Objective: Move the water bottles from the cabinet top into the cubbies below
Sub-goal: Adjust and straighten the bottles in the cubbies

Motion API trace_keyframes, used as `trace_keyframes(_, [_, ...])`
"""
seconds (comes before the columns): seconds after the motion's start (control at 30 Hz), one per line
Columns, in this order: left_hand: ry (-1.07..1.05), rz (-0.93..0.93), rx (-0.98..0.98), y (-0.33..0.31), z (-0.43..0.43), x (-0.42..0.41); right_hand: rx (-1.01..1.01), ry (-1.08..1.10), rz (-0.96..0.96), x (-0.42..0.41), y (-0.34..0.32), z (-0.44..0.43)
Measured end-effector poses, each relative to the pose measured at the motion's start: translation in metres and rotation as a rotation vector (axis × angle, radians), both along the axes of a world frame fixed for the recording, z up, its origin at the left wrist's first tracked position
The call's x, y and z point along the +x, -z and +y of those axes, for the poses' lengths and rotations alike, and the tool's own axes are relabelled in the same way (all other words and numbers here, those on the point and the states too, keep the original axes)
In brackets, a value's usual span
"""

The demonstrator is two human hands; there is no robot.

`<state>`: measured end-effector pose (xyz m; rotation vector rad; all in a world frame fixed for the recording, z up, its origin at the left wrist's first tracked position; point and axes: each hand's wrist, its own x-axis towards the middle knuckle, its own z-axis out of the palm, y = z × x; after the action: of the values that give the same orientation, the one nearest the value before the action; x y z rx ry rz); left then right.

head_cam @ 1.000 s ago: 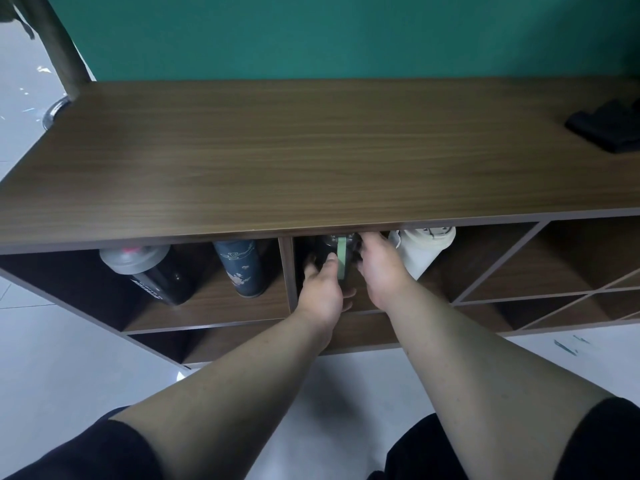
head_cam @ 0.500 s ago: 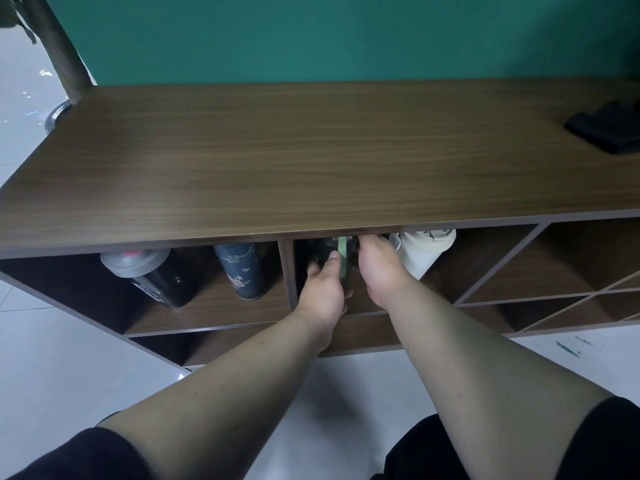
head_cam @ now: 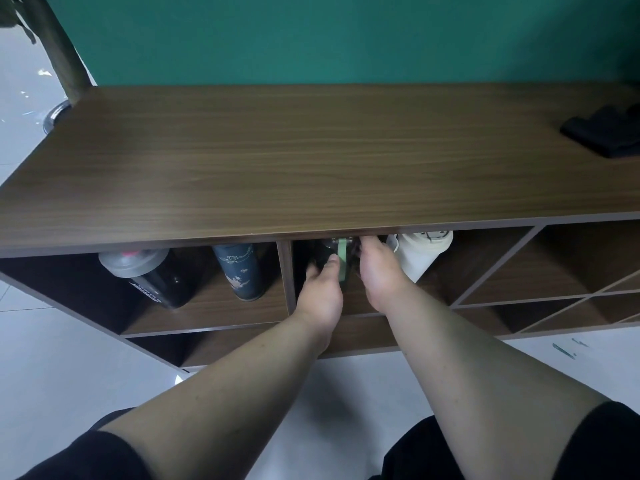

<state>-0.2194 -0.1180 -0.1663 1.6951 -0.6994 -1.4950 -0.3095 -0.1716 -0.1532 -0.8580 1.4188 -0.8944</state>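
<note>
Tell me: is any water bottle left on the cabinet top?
No. The cabinet top holds only a dark cloth at its right end.

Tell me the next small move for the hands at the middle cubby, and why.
Probably let go and draw both hands back. The left hand and right hand are around the dark bottle with a green strap, already inside the cubby beside the white bottle. No bottles show on the cabinet top, only a black cloth.

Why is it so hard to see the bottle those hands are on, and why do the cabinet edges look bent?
Head view: the dark bottle sits in the cubby's shadow under the cabinet top, half covered by both hands; wide-angle lens bows straight edges.
</note>
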Motion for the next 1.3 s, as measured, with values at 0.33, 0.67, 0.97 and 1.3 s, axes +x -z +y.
trace_keyframes(0.33, [0.046, 0.056, 0.114, -0.020, 0.034, 0.023, 0.379, -0.186, 0.334, -0.020, -0.006, 0.032])
trace_keyframes(0.67, [0.198, -0.140, 0.041, -0.047, 0.076, 0.110, 0.323, -0.642, 0.503, 0.005, -0.036, 0.076])
trace_keyframes(0.97, [0.113, -0.347, 0.042, -0.043, 0.089, 0.209, -0.022, -0.687, 0.396, 0.104, -0.053, 0.106])
trace_keyframes(1.3, [-0.226, -0.241, 0.015, -0.041, 0.073, 0.278, -0.106, -0.613, 0.279, 0.190, -0.037, 0.087])
